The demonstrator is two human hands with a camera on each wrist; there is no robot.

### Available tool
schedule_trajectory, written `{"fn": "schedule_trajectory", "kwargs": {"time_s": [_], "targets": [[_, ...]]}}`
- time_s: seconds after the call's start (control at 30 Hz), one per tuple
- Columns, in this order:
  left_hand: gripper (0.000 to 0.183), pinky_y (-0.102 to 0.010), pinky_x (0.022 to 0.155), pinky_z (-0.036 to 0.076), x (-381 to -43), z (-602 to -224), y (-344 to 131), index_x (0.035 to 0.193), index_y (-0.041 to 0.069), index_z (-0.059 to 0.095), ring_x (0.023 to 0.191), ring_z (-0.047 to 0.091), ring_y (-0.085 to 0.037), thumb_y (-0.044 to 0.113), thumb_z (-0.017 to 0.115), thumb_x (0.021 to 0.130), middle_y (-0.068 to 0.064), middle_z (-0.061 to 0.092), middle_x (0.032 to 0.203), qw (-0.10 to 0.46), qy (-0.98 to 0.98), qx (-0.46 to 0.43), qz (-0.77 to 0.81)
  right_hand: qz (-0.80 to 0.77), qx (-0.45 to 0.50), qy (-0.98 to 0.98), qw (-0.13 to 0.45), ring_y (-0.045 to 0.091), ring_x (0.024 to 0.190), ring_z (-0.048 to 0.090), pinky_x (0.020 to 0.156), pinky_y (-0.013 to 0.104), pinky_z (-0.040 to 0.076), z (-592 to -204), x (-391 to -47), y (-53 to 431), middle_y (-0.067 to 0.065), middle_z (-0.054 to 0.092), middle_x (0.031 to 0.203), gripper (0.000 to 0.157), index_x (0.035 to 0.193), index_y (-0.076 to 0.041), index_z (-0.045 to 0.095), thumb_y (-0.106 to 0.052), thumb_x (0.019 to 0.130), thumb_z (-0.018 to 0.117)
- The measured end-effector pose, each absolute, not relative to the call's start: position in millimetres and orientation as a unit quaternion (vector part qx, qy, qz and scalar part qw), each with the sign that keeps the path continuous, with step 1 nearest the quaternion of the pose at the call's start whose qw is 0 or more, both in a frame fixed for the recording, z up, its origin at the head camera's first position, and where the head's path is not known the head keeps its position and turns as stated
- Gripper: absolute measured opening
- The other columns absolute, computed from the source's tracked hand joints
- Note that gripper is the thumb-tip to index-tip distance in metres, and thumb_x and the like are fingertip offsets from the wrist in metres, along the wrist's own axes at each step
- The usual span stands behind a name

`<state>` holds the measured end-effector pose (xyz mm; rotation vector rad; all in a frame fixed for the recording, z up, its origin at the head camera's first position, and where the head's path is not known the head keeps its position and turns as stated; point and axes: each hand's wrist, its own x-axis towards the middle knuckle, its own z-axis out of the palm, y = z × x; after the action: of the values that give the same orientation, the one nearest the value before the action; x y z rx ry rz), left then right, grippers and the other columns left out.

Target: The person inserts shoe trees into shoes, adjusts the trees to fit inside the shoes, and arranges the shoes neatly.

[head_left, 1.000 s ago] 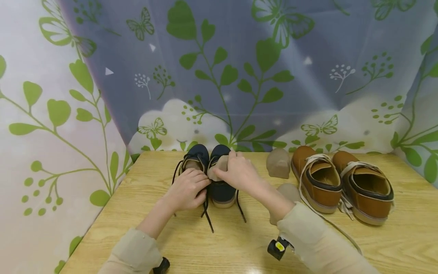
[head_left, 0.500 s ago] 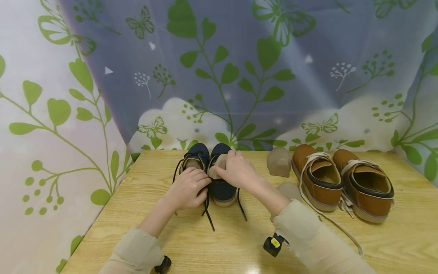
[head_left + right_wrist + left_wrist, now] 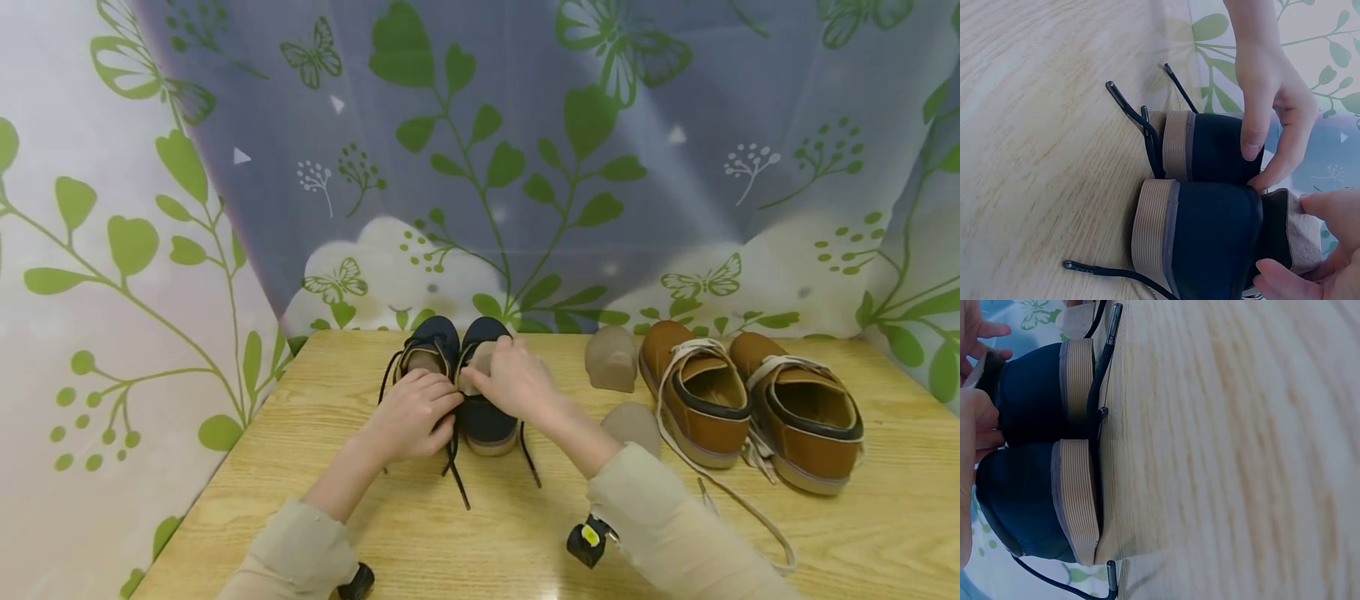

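A pair of navy shoes with black laces stands side by side at the back of the table, the left shoe and the right shoe with heels toward me. My right hand pinches a moulded beige shoe insert that sits partly in the right shoe's opening. In the right wrist view, thumb and finger lie on opposite sides of this insert. My left hand lies over the left shoe, its fingers curled at the right shoe's collar. The insert's front part is hidden inside the shoe.
Two more beige inserts, one at the back and one nearer, lie right of my right hand. Beyond them stand a brown shoe and its mate, with cream laces trailing on the wooden table. A patterned cloth hangs behind.
My right forearm and wrist have shifted slightly left, uncovering more of the cream lace. The right hand keeps its pinch on the insert, and the left hand stays nearly still.
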<state>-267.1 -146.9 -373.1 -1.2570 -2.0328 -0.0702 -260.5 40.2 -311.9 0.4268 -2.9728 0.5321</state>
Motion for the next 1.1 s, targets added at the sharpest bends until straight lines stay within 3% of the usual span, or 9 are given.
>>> {"fn": "schedule_trajectory", "kwargs": {"time_s": [0.13, 0.27, 0.77, 1.1], "targets": [[0.020, -0.037, 0.082, 0.046, -267, -374, -147, 0.089, 0.006, 0.072, 0.088, 0.061, -0.023, 0.017, 0.065, 0.073, -0.006, 0.067, 0.088, 0.369, -0.789, -0.490, -0.027, 0.170, 0.128, -0.976, 0.045, 0.033, 0.085, 0.058, 0.063, 0.037, 0.050, -315, -262, 37, 0.029, 0.043, 0.124, 0.070, 0.128, 0.011, 0.042, -0.047, 0.091, 0.051], [0.020, -0.037, 0.082, 0.046, -266, -374, -146, 0.089, 0.006, 0.072, 0.087, 0.061, -0.023, 0.017, 0.065, 0.073, -0.006, 0.067, 0.088, 0.372, -0.787, -0.491, -0.029, 0.174, 0.117, -0.977, 0.049, 0.031, 0.080, 0.058, 0.058, 0.035, 0.050, -318, -262, 34, 0.028, 0.043, 0.123, 0.071, 0.129, 0.011, 0.040, -0.048, 0.090, 0.052], [0.020, -0.037, 0.083, 0.046, -266, -373, -147, 0.089, 0.006, 0.072, 0.088, 0.061, -0.023, 0.017, 0.066, 0.075, -0.006, 0.068, 0.088, 0.364, -0.793, -0.488, -0.025, 0.121, 0.120, -0.982, 0.086, 0.024, 0.056, 0.050, 0.045, 0.031, 0.043, -322, -266, 30, 0.019, 0.050, 0.098, 0.059, 0.105, 0.004, 0.051, -0.053, 0.088, 0.052], [0.021, -0.037, 0.082, 0.046, -265, -372, -146, 0.090, 0.005, 0.072, 0.089, 0.061, -0.023, 0.017, 0.067, 0.074, -0.006, 0.067, 0.089, 0.362, -0.794, -0.487, -0.019, 0.119, 0.123, -0.981, 0.095, 0.022, 0.053, 0.049, 0.044, 0.029, 0.042, -325, -267, 29, 0.020, 0.051, 0.097, 0.057, 0.102, 0.004, 0.051, -0.051, 0.088, 0.053]]}}
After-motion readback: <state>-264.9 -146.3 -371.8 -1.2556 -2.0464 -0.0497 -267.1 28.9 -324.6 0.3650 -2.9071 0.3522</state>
